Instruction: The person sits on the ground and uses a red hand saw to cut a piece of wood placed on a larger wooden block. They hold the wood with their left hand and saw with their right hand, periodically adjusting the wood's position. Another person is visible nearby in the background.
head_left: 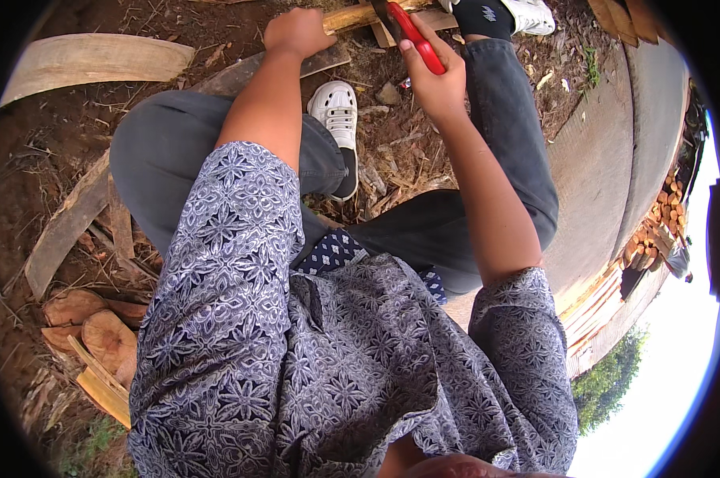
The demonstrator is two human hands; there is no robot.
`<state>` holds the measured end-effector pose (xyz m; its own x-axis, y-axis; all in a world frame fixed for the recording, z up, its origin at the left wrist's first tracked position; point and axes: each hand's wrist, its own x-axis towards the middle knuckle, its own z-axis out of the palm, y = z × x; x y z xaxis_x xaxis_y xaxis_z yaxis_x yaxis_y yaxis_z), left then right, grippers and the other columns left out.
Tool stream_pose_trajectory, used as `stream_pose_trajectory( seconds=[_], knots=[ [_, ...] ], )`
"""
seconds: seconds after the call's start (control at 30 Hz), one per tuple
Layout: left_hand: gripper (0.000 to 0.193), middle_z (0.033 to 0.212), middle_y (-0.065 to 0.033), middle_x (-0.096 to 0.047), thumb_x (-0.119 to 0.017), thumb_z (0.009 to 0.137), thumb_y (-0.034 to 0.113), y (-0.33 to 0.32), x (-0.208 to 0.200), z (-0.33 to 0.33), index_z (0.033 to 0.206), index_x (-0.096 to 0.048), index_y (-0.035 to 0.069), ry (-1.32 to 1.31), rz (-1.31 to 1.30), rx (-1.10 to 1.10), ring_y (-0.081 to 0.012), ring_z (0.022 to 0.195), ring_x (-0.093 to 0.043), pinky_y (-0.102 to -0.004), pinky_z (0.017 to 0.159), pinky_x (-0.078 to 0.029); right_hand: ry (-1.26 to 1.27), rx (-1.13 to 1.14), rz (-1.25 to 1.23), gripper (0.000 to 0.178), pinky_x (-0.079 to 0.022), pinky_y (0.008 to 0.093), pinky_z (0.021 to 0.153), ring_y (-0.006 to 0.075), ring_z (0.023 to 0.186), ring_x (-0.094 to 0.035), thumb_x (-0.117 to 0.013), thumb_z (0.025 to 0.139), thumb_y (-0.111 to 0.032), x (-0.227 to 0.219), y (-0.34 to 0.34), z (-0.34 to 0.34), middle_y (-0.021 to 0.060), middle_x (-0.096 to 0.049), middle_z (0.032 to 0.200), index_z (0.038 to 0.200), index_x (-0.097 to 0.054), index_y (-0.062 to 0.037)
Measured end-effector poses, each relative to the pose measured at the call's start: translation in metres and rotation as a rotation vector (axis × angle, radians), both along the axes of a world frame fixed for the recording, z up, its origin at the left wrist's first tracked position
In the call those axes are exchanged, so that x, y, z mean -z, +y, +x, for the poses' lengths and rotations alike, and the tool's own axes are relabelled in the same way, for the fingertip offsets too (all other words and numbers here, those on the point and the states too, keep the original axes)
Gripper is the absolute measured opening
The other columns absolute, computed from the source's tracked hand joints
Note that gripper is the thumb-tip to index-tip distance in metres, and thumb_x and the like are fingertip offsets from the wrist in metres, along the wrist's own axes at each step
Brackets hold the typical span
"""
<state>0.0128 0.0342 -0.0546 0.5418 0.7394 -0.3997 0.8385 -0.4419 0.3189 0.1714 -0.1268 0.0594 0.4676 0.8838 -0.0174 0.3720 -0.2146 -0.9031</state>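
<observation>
At the top of the head view, my left hand (pixel 298 33) is closed around the end of a pale yellowish length of wood (pixel 352 17). My right hand (pixel 439 80) grips the red handle (pixel 417 38) of a cutting tool. Its dark blade runs out past the top edge, so I cannot tell whether it is a saw or a knife. The tool lies across the wood, to the right of my left hand. Beneath the wood, a flat grey board (pixel 324 62) rests on the ground.
My white clogs (pixel 333 107) stand on brown soil strewn with wood chips. A curved plank (pixel 97 68) lies at the upper left, and cut wood pieces (pixel 109 338) are heaped at the lower left. Large sawn timber (pixel 591 159) is on the right, with stacked wood (pixel 663 219) beyond.
</observation>
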Motion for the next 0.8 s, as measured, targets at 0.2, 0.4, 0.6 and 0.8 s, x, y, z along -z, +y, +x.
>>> stream_pose_trajectory(
  seconds=[0.2, 0.4, 0.6, 0.8],
  knots=[
    [0.052, 0.111, -0.0141, -0.076, -0.076, 0.079, 0.050, 0.006, -0.010, 0.005, 0.120, -0.075, 0.017, 0.026, -0.021, 0.045, -0.0328, 0.104, -0.074, -0.0485, 0.090, -0.059, 0.077, -0.043, -0.059, 0.060, -0.051, 0.0282, 0.093, 0.0101, 0.105, -0.062, -0.072, 0.100, -0.019, 0.031, -0.057, 0.003, 0.0093, -0.068, 0.131, 0.155, -0.050, -0.0102],
    [0.051, 0.111, -0.0139, -0.076, -0.075, 0.080, 0.050, 0.006, -0.005, 0.004, 0.119, -0.075, 0.017, -0.008, -0.036, 0.049, -0.0333, 0.103, -0.074, -0.0483, 0.090, -0.059, 0.078, -0.003, -0.256, 0.057, -0.052, 0.0257, 0.082, 0.0076, 0.092, -0.060, -0.072, 0.100, -0.019, -0.025, -0.044, 0.001, 0.0073, -0.070, 0.123, 0.153, -0.053, -0.0122],
    [0.051, 0.111, -0.0137, -0.076, -0.075, 0.080, 0.050, 0.001, -0.001, 0.006, 0.119, -0.075, 0.018, 0.009, -0.025, 0.046, -0.0332, 0.103, -0.074, -0.0493, 0.090, -0.059, -0.117, -0.023, -0.331, 0.050, -0.051, 0.0228, 0.079, 0.0063, 0.088, -0.061, -0.070, 0.100, -0.015, -0.155, -0.105, 0.002, 0.0055, -0.071, 0.119, 0.148, -0.057, -0.0063],
    [0.043, 0.102, -0.0170, -0.077, -0.080, 0.074, 0.043, 0.006, -0.035, -0.001, 0.103, -0.081, 0.012, 0.025, -0.086, -0.106, -0.0332, 0.095, -0.076, -0.0464, 0.084, -0.060, -0.065, -0.060, -0.311, 0.045, -0.052, 0.0231, 0.077, 0.0068, 0.084, -0.062, -0.068, 0.100, -0.014, -0.172, -0.079, 0.006, 0.0051, -0.074, 0.109, 0.143, -0.061, -0.0036]
  ],
)
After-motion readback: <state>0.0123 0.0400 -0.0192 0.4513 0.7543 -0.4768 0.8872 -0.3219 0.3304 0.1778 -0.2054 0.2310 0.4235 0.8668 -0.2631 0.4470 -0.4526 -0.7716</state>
